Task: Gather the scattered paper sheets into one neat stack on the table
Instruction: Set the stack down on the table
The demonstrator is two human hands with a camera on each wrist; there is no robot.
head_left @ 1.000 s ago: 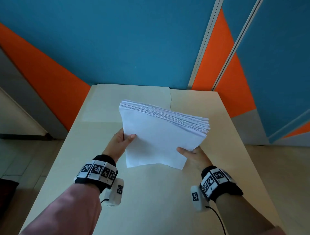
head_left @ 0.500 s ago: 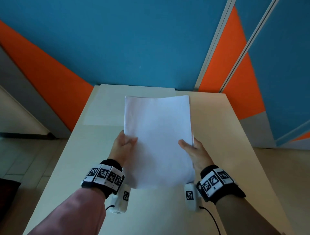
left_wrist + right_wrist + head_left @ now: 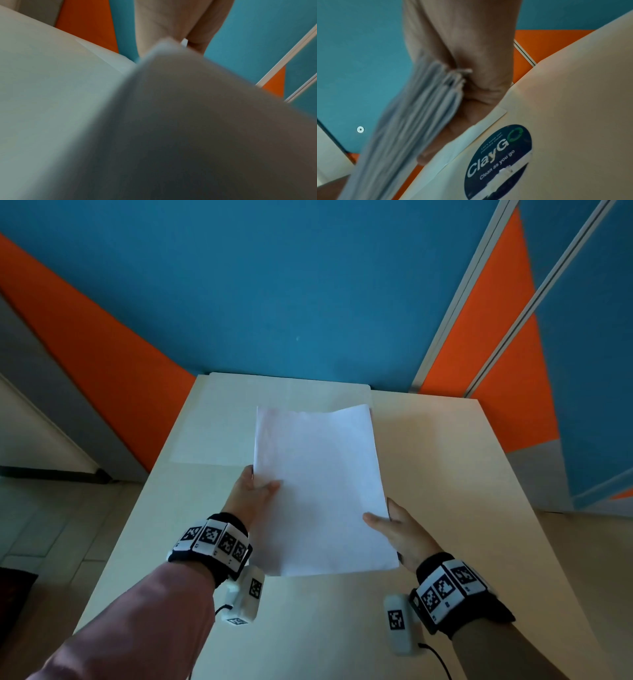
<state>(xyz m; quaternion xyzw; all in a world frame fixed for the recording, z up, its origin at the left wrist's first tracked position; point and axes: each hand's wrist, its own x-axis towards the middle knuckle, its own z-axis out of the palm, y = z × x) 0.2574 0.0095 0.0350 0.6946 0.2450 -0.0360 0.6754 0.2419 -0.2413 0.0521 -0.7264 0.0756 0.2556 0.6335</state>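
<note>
Holding a white paper stack [image 3: 318, 491] above the pale matte table [image 3: 445, 474], left hand [image 3: 251, 498] pinches its left edge, thumb on top, and right hand [image 3: 399, 530] pinches the near right edge. Sheet edges look layered and slightly uneven in the right wrist view. A round dark sticker [image 3: 500, 161] sits on the tabletop; bare table surrounds the stack.

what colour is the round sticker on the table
Dark navy sticker with white lettering, clearest in the right wrist view.

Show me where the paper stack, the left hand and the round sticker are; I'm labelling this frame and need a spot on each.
paper stack [image 3: 318, 491]: head view, middle of the top sheet.
left hand [image 3: 251, 496]: head view, back of the hand at the stack's left edge.
round sticker [image 3: 500, 159]: right wrist view, middle of its dark face.
</note>
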